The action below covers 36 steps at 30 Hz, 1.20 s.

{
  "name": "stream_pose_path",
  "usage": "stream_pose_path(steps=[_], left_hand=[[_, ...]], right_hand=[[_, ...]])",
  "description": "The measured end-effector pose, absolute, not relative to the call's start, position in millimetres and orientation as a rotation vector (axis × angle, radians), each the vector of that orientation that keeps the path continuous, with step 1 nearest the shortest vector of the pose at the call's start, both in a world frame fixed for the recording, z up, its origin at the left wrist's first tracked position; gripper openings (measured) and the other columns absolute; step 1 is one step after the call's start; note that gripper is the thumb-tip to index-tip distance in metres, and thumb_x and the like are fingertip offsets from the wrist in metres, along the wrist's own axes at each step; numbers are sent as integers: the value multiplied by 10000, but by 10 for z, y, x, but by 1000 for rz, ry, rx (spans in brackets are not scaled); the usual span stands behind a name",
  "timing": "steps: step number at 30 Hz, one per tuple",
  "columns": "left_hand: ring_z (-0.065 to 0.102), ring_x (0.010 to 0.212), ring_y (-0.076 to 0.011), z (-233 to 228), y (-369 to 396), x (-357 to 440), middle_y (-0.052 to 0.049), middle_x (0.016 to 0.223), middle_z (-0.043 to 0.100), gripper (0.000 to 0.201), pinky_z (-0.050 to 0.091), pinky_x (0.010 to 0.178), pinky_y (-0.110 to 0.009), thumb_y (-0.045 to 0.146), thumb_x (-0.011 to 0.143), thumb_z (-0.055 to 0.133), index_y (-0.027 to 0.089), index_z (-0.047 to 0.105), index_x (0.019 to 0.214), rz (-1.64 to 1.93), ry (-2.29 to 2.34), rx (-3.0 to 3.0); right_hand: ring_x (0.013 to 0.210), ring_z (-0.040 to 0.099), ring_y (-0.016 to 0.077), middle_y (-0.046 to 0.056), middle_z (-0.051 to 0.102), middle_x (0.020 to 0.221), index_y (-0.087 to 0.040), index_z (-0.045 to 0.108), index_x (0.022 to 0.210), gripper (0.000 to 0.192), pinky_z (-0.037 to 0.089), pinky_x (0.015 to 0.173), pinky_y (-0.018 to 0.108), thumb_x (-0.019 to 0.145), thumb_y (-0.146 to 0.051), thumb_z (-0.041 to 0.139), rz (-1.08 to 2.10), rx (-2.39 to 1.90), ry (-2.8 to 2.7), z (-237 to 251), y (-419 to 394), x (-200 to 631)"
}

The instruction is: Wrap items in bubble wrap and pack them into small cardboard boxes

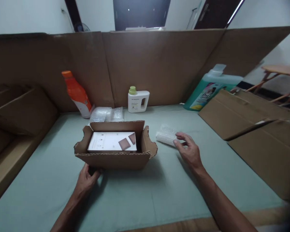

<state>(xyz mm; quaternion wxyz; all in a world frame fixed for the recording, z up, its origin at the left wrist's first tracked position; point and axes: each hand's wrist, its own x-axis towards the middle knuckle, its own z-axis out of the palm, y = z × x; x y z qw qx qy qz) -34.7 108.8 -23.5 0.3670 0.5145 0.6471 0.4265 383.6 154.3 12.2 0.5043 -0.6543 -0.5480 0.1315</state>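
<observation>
A tall cardboard wall (145, 64) stands behind everything, far beyond the open carton, with flattened cardboard sheets (253, 129) lying to the carton's right. The green mat (140, 193) spreads beneath the carton on all sides. The open carton (116, 148) itself sits mid-mat, flaps up, with a white box (111, 141) lying flat inside it. Behind the carton to the right leans a teal detergent jug (207, 90); behind it to the left stands an orange bottle (77, 93), and straight behind it a small white bottle (137, 100) with a green cap. A wad of bubble wrap (106, 114) lies just behind the carton's back flap. The left hand (85, 180) grips the carton's near left corner, fingers curled against the wall. The right hand (189, 151), to the carton's right, is loosely spread, its fingertips touching a small bubble-wrap roll (165, 137) without closing on it.
</observation>
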Motion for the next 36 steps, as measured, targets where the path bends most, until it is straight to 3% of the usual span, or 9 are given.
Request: stream_pose_path(steps=[6,12,15,18,23,26,29,33,36], left_hand=[[687,928,-302,-150,1129,-292,-111,944,735,466,553,810,-398,438,596,693,163,609,963,1122,1689,1268],[667,900,-275,-147,1499,-232,-65,885,699,436,533,764,-353,417,602,717,174,575,934,1151,1655,1318],[656,935,-252,-189,1670,-123,-72,954,701,434,527,822,-350,409,689,702,169,592,1032,1226,1615,1350],[635,1128,-255,-264,1668,0,-107,1181,684,457,492,1011,-393,374,809,642,182,569,1217,1282,1552,1355],[342,1511,-295,-397,1217,113,-148,1620,359,736,277,1241,-483,352,876,633,238,328,1536,1295,1600,1247],[373,1489,-324,-419,845,95,-133,1632,341,707,392,1171,-521,377,905,619,282,336,1546,1201,1679,1284],[436,1443,-322,-388,563,44,-109,1611,381,559,528,1038,-451,362,913,607,286,486,1453,1197,1696,1360],[482,1406,-315,-323,407,9,-117,1532,482,405,587,931,-382,349,908,600,234,631,1294,1205,1681,1430],[526,1363,-319,-283,399,76,-131,1498,516,370,613,844,-368,347,906,593,216,658,1246,1173,1603,1465]], right_hand=[[982,700,245,110,727,1180,-206,666,1240,409,583,833,383,868,-373,629,1072,-1213,-1634,75,1458,3094],[1145,660,273,100,715,1225,-228,635,1302,452,572,903,402,856,-281,589,1154,-1055,-1587,-70,1633,2844],[1238,619,283,99,654,1356,-256,665,1257,416,550,966,443,852,-309,588,961,-1112,-1659,-70,1770,3015],[1334,543,302,97,596,1441,-255,713,1160,335,448,1095,499,859,-346,595,457,-1345,-1702,-39,1871,3367],[1248,570,424,203,664,1328,-157,692,1211,498,441,1008,603,773,-393,676,25,-1923,-1641,20,1812,3803],[1013,686,358,138,770,1042,-185,738,1104,385,491,934,550,807,-421,668,140,-1870,-1820,99,1446,3666],[858,719,255,56,776,909,-253,754,1078,309,557,827,419,885,-466,640,444,-1519,-1946,256,978,3465],[836,721,237,61,777,929,-245,757,1021,294,579,778,383,911,-483,625,451,-1525,-1664,403,776,3478],[916,721,267,106,768,1079,-205,714,1158,447,579,779,405,851,-526,665,419,-1655,-1696,281,947,3473]])
